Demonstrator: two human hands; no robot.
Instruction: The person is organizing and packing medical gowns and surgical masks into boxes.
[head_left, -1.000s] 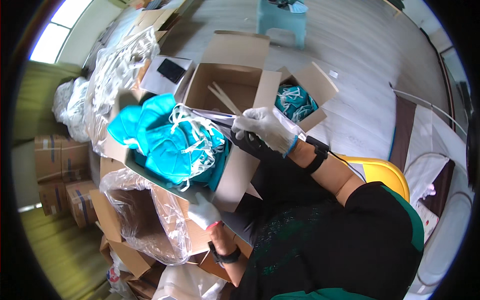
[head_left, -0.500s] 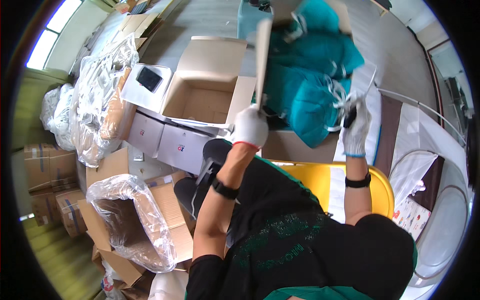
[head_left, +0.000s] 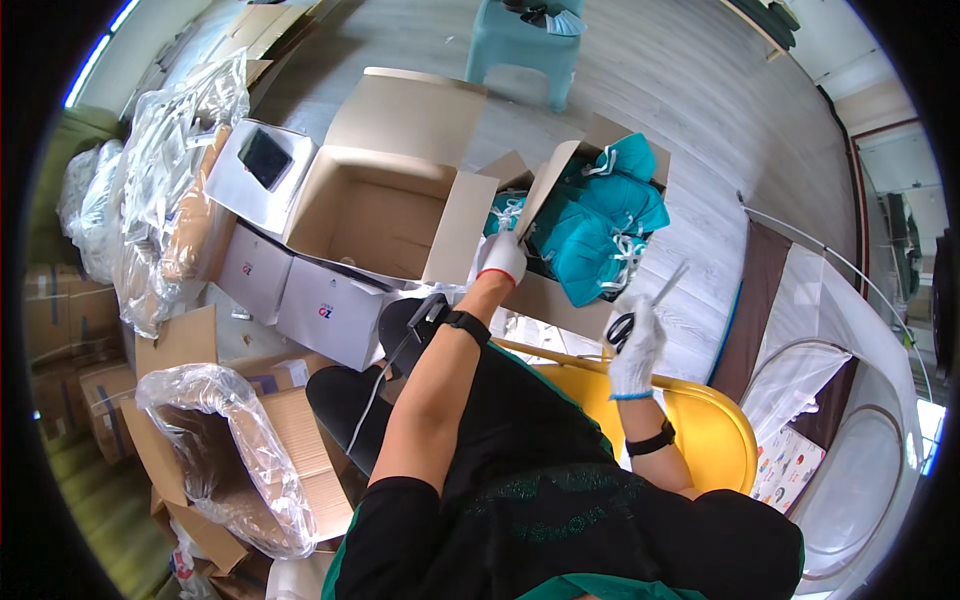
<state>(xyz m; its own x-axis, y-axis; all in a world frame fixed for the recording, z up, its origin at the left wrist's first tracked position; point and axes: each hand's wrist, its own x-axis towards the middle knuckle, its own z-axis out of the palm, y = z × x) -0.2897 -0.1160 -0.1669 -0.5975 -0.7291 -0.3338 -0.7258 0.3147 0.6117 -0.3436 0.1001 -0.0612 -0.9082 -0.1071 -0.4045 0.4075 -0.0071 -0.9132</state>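
My left hand (head_left: 502,258), in a white knitted glove, is closed on the upright flap (head_left: 547,190) of an open cardboard box (head_left: 563,306). Inside that box lie several teal rounded fabric pieces (head_left: 578,258) with white cords. More teal fabric shows on the flap's left side. Just right of the box's near corner, my gloved right hand (head_left: 640,350) holds a pair of scissors (head_left: 622,332); the dark handles are at the fingers and the blades point up and away.
Left of it stands an open cardboard carton (head_left: 375,215), behind white boxes (head_left: 330,310). A phone (head_left: 264,158) lies on another white box. A plastic-lined carton (head_left: 240,470) sits lower left, a yellow chair (head_left: 715,430) by my right arm, a pale blue stool (head_left: 525,45) beyond.
The box of teal pieces has moved down and away from me, uncovering the stool behind. My right hand has come lower and left with the scissors. My left hand stays at the flap.
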